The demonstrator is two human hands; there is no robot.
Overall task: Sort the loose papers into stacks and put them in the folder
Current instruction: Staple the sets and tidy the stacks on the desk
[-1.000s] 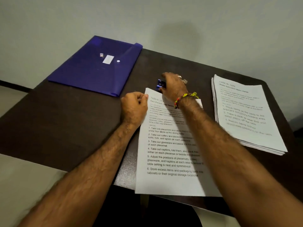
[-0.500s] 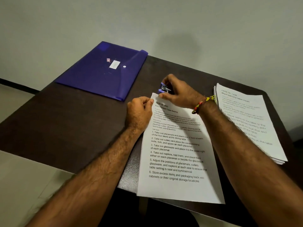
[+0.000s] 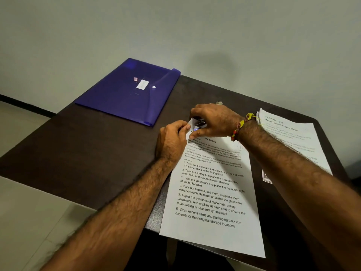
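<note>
Paper corner (image 3: 189,125) pinched between both hands' grip.

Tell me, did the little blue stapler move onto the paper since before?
Yes. The stapler, gripped by the right hand, now sits over the top corner of the front paper stack, which the left hand pinches. Earlier it was just beyond that corner.

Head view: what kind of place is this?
Probably an office or study corner: a dark table against a plain wall, with a blue folder, a side stack of printed sheets, and both hands working a small stapler on the near sheets.
</note>
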